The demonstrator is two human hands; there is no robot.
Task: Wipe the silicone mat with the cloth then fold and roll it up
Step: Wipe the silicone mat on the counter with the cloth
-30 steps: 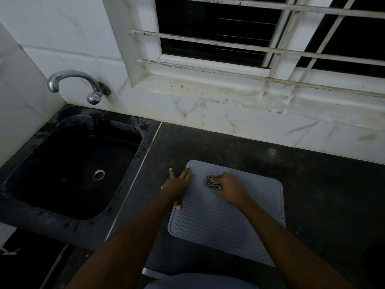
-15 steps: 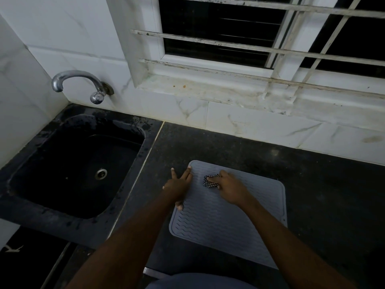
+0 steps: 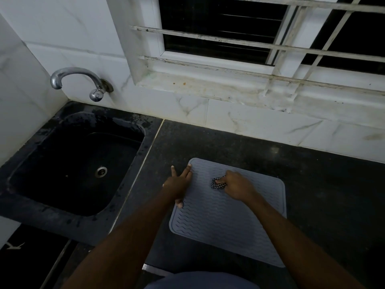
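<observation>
Mat: silicone mat (image 3: 229, 226), grey with wavy ridges, lies flat and unfolded on the dark countertop (image 3: 323, 195).
Cloth: small black-and-white checked cloth (image 3: 217, 185), bunched up, sits on the mat's far half, towards its left side, touching the ridges.
Right hand: my right hand (image 3: 237, 187) reaches in over the mat's middle. My fingers curl over the cloth and pinch it down against the mat, so only a little of it peeks out at my fingertips.
Left hand: my left hand (image 3: 177, 185) rests on the mat's left edge with fingers straight and spread, holding nothing. Two fingertips lie together on the mat's far left corner, one finger points off the mat onto the countertop, and my thumb touches the mat's left edge nearer to me.
Sink: black sink (image 3: 73, 224) is left of the mat and apart from it, with a pale seam line between them. A steel drain (image 3: 101, 171) shows in its floor.
Tap: chrome tap (image 3: 77, 80) juts from the wall beyond the sink, far left of the mat.
Wall: white veined tiles (image 3: 260, 124) run just beyond the mat's far edge.
Window: dark window (image 3: 218, 21) is above the tiles, beyond the mat, with a stained sill (image 3: 198, 84) and white grille bars (image 3: 208, 37) across it.
</observation>
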